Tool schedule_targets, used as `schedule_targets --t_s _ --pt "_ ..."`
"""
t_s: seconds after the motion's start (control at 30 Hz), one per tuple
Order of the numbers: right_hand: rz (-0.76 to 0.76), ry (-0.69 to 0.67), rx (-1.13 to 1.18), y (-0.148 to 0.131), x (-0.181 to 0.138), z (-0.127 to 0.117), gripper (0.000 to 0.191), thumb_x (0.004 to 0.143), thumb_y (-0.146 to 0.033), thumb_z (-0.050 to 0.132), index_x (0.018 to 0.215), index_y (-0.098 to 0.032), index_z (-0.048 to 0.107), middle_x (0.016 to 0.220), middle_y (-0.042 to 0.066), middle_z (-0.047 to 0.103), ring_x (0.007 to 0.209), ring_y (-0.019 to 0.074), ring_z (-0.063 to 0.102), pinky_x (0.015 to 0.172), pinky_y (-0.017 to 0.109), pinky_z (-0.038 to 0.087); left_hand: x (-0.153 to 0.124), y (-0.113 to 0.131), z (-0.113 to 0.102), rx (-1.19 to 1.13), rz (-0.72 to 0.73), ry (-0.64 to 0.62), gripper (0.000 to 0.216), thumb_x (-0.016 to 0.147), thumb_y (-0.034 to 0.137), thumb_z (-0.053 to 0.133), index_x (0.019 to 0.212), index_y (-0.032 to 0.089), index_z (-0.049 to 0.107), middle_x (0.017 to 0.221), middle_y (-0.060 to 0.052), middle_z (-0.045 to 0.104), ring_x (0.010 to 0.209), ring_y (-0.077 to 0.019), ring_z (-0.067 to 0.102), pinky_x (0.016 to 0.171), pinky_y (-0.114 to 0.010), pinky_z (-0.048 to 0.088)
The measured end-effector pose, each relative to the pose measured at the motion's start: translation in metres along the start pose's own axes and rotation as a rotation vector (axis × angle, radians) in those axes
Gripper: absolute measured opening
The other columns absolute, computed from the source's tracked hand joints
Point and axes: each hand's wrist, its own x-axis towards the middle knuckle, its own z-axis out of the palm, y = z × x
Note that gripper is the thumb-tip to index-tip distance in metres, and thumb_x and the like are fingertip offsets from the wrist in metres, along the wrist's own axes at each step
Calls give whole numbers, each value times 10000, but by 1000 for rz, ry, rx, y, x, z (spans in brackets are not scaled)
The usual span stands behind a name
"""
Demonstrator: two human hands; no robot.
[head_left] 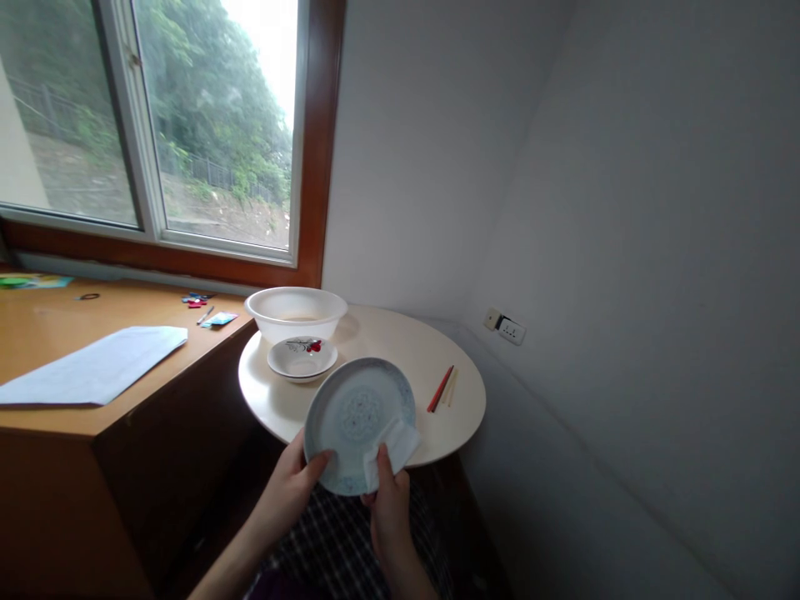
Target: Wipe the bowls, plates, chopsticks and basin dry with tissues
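Left thumb (320, 459) lies flat on the face of the plate (355, 410) at its near-left rim. The remaining fingers of the left hand (292, 487) are behind the plate and hidden, so the grip reads as a pinch on the rim. Right thumb (382, 463) presses a folded white cloth (396, 443) against the near-right rim. The other fingers of the right hand (388, 510) are hidden behind the plate, and it cannot be told whether they are spread.

Plate position: held in the air, tilted toward the camera, over the near edge of the table (400, 346) and above the person's lap. It does not touch the table.

Progress (judgement): wiping of the plate is in hand. The cloth covers only the lower right part of the face, and the rest of the face shows no food or drops that can be made out. The bowl (302, 358) is not in either hand and appears not yet handled.

Containers:
- Plate: holds nothing, only the cloth against it.
- Bowl: white with a red flower print, upright on the table just beyond the plate. It looks empty.
- Basin (296, 308): translucent, just behind the bowl. Whether it holds water cannot be told.

Chopsticks (441, 388) lie on the table to the right, apart from the dishes. A sheet of paper (93, 363) lies on the desk (56, 321) to the left.
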Motion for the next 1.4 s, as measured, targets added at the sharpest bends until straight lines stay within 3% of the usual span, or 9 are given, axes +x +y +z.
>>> schedule_targets --t_s 0.13,0.2,0.33,0.57,0.73,0.83,0.93,1.23,1.4 --pt "-9 -43 47 6 -6 6 450 634 -559 637 830 -155 608 682 46 662 520 153 580 420 239 404 -17 -38 33 -55 40 350 465 709 414 605 1096 164 548 1063 -98 625 1093 -273 518 964 -392 376" --pt "-9 -25 4 6 -5 5 470 633 -562 636 867 -155 614 744 63 679 556 166 602 431 242 424 -18 -46 39 -66 24 344 429 696 404 618 1048 165 570 1044 -96 630 1082 -270 527 969 -388 373" --pt "-50 -21 -136 -3 1 -3 458 633 -559 642 825 -143 627 645 53 664 511 164 587 419 241 426 -11 -21 18 -55 44 201 371 644 397 660 923 155 625 976 -95 658 1036 -288 547 958 -410 381" --pt "-238 -60 -275 -21 6 -15 456 629 -542 651 788 -115 663 726 102 693 738 241 638 604 310 504 -6 35 -37 156 -2 -172 325 618 349 706 911 210 680 1035 -101 656 1078 -323 518 996 -415 345" --pt "-233 41 -207 -8 -2 -3 482 677 -563 596 823 -108 662 747 114 692 773 250 642 610 314 509 -19 0 -2 -45 81 170 591 658 427 663 1176 194 502 1117 -98 600 1088 -306 516 950 -409 396" --pt "-192 0 -142 3 -8 7 496 693 -586 562 841 -123 663 738 107 691 767 249 649 583 304 512 -31 -20 25 -61 100 333 692 726 426 602 1311 213 303 1219 -104 525 1148 -269 479 980 -380 370" --pt "-184 -74 -180 4 -9 7 475 678 -576 587 806 -126 670 706 100 688 748 250 649 586 308 513 -34 -26 31 3 105 418 679 741 437 576 1313 212 288 1306 -113 437 1223 -260 403 1048 -371 276" --pt "-353 -89 -449 -31 6 -13 443 703 -518 588 780 -94 690 723 112 697 736 247 640 669 314 488 -10 7 -23 111 71 97 670 617 424 686 1204 176 480 1225 -135 516 1247 -343 350 1074 -456 192" --pt "-324 -68 -418 -23 6 -11 463 713 -526 573 802 -84 679 724 118 695 736 243 639 661 312 491 -17 16 -20 71 41 45 633 625 403 690 1192 193 504 1241 -116 523 1219 -335 391 1058 -443 249"
